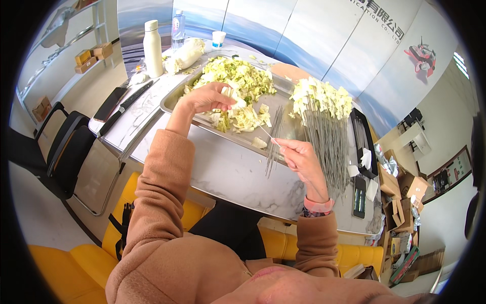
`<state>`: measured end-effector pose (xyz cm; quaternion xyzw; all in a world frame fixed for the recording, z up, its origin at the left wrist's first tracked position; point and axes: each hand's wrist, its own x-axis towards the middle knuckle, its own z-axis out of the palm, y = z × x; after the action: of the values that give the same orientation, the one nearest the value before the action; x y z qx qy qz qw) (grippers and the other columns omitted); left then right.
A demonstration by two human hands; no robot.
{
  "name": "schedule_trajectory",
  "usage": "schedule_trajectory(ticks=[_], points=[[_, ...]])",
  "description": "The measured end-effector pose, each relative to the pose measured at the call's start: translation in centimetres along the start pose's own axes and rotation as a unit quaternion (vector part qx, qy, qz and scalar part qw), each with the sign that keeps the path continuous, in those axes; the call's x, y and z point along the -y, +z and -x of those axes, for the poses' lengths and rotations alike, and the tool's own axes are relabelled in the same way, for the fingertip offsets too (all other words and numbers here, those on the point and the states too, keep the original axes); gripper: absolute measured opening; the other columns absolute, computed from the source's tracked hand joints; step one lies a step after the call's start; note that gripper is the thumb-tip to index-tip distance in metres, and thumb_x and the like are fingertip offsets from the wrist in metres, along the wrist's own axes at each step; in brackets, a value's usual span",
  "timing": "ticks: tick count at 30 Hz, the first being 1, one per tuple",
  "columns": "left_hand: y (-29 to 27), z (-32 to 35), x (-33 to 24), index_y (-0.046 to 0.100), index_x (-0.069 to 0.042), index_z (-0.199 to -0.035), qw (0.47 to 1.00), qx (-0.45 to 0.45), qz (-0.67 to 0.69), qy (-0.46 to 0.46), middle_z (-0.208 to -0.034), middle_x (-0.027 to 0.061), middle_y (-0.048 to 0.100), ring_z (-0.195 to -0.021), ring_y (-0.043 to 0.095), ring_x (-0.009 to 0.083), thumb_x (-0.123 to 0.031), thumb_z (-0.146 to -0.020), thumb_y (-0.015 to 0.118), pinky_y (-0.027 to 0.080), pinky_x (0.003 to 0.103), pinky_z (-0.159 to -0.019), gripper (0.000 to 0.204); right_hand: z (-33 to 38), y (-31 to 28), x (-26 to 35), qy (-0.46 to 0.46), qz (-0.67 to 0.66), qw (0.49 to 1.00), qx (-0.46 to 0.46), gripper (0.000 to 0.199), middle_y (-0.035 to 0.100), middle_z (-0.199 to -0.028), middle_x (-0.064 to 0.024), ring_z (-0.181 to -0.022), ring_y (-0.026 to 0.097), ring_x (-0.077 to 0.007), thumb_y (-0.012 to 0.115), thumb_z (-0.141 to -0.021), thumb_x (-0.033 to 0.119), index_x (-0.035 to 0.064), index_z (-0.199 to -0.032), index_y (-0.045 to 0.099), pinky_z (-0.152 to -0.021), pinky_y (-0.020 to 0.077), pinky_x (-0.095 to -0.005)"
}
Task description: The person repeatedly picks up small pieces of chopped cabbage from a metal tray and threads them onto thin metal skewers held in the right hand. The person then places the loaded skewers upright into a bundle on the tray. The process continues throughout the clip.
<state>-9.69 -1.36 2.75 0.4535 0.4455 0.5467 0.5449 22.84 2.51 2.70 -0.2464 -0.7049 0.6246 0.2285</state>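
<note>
My left hand (208,97) is closed on a pale cabbage piece (236,99) above the metal tray (174,100). In a pinch, my right hand (299,156) holds a thin metal skewer (265,132). Its tip points up and left at loose cabbage leaves (245,119) in the tray, and I cannot tell whether it touches them. Behind them lies a heap of chopped cabbage (238,76). Several bare skewers (275,138) lie beside my right hand across the tray's near edge. Farther right, many skewers (326,139) lie side by side with cabbage on their far ends.
At the back left stand a white bottle (152,50), a clear bottle (178,31) and a whole cabbage (186,55). A knife (124,109) and a phone (111,104) lie on the left. On the right are a black box (363,139) and a dark handheld device (359,196).
</note>
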Motion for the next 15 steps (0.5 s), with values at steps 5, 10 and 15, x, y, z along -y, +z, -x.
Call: schedule_trajectory(ticks=[5,10,15], points=[[-0.4,0.1,0.1,0.004,0.016,-0.138,0.997,-0.022,0.071,0.029,-0.095,0.0180,0.059,-0.079,0.066,0.0223,0.003,-0.081,0.063,0.055,0.027,-0.070,0.084,0.1,0.1,0.4,0.006,-0.026,1.000,-0.009,0.031,0.039,-0.055,0.0073,-0.047,0.030,-0.0008,0.052,-0.090,0.005,-0.0047,-0.119,0.058,-0.040,0.0202,-0.0193],[-0.7,-0.4,0.4,0.000,0.016,-0.138,0.997,-0.019,0.069,0.032,-0.093,0.0178,0.060,-0.078,0.066,0.0232,0.005,-0.082,0.062,0.056,0.027,-0.070,0.084,0.0,-0.2,0.2,0.004,-0.045,0.999,-0.003,0.030,0.040,-0.056,0.0075,-0.047,0.031,-0.0004,0.052,-0.091,0.004,-0.0047,-0.119,0.058,-0.040,0.0201,-0.0186],[-1.5,-0.4,0.6,0.001,0.016,-0.138,0.997,0.012,0.072,0.032,-0.089,0.0162,0.062,-0.078,0.067,0.0230,0.005,-0.082,0.062,0.056,0.026,-0.070,0.084,-0.1,-0.3,0.2,0.002,-0.059,0.998,0.006,0.030,0.041,-0.057,0.0075,-0.047,0.032,-0.0001,0.052,-0.091,0.005,-0.0048,-0.119,0.058,-0.040,0.0206,-0.0182]])
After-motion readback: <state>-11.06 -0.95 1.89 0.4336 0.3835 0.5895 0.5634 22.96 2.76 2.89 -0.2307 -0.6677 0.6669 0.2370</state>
